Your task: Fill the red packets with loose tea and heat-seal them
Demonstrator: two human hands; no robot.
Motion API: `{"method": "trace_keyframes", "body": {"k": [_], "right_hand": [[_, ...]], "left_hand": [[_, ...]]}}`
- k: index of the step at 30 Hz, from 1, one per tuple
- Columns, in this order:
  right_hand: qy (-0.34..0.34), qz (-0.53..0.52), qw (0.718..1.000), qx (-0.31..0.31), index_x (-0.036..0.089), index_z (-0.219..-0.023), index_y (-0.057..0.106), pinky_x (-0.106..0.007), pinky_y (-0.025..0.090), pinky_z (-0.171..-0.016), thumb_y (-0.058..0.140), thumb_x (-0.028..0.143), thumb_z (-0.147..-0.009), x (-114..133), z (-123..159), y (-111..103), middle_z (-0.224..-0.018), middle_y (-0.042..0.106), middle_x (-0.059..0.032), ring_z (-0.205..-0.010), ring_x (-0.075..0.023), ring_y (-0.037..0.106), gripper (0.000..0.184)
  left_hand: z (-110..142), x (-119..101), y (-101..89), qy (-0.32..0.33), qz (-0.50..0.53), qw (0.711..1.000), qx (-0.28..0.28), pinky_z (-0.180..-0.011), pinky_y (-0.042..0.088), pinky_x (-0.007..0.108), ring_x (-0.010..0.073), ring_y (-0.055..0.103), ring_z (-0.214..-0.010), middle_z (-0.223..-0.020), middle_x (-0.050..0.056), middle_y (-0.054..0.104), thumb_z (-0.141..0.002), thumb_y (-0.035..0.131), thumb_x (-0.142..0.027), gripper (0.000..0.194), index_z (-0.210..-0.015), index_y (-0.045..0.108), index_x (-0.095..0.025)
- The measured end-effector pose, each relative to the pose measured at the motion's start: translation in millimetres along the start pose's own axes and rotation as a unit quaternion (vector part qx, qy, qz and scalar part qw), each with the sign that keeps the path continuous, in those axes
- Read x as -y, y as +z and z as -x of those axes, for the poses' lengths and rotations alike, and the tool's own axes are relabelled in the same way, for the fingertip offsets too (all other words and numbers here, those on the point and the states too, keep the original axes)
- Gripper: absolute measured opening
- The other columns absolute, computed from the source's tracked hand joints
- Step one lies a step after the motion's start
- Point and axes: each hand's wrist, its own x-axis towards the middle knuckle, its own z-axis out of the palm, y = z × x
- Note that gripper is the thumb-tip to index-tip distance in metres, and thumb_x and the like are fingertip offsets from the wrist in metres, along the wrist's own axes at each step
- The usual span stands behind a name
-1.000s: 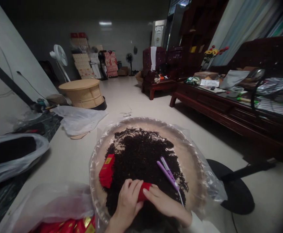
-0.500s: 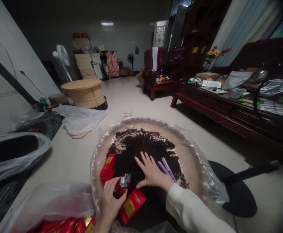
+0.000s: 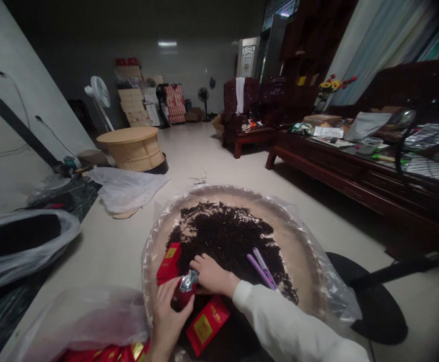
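My left hand (image 3: 165,314) grips an upright red packet (image 3: 186,289) whose silver-lined mouth faces up. Right beside that mouth is my right hand (image 3: 213,275), its fingers curled together; what they hold, if anything, is hidden. Both hands are over a wide round tray (image 3: 302,256) lined with clear plastic. Dark loose leaves (image 3: 227,226), like dried tea, are spread across it. A flat red packet with a gold label (image 3: 208,324) lies just in front of me. Several more red packets (image 3: 169,264) are stacked at the tray's left. A purple hair straightener (image 3: 260,269) rests on the leaves, right of my hand.
At lower left, a plastic bag (image 3: 87,311) contains several red packets. A plastic-lined container of dark material (image 3: 19,231) stands farther left. A black round stand base (image 3: 373,301) is on the floor at right, below a long wooden table (image 3: 336,166).
My right hand has drawn back left from over the leaves to the packet's mouth, its spread fingers now curled. My left hand still holds the packet. The view has shifted slightly.
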Motion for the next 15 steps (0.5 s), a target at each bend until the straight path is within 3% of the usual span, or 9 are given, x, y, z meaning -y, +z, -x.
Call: {"method": "trace_keyframes", "body": {"k": [5,10,15], "right_hand": [[0.050,-0.034,0.998,-0.026,0.017,-0.096,0.067,-0.046,0.039,-0.086,0.069,0.056,-0.072,5,-2,7,-0.125,0.054,-0.0155,-0.106,-0.0330,0.046,0.046],[0.062,-0.121,0.990,-0.029,0.015,-0.078,0.064,-0.041,0.040,-0.083,0.059,0.029,-0.085,6,-12,17,-0.097,0.064,-0.0130,-0.094,-0.0264,0.051,0.016],[0.114,-0.249,0.954,-0.120,0.018,-0.073,0.063,-0.036,0.042,-0.083,0.071,0.026,-0.073,-4,1,2,-0.087,0.064,-0.0066,-0.089,-0.0231,0.054,0.012]], "left_hand": [[-2,-1,2.6,0.004,0.003,1.000,-0.001,-0.066,0.057,0.034,0.0235,0.066,-0.082,-0.092,0.009,0.070,-0.075,0.065,-0.032,0.031,-0.103,0.064,-0.018],[-3,-3,3.8,0.004,0.005,1.000,-0.004,-0.067,0.057,0.034,0.0233,0.065,-0.082,-0.091,0.008,0.070,-0.075,0.065,-0.031,0.029,-0.101,0.064,-0.018],[-3,-3,4.7,-0.004,0.005,1.000,-0.002,-0.063,0.056,0.032,0.0230,0.065,-0.080,-0.090,0.007,0.070,-0.073,0.066,-0.031,0.030,-0.101,0.064,-0.018]]}}
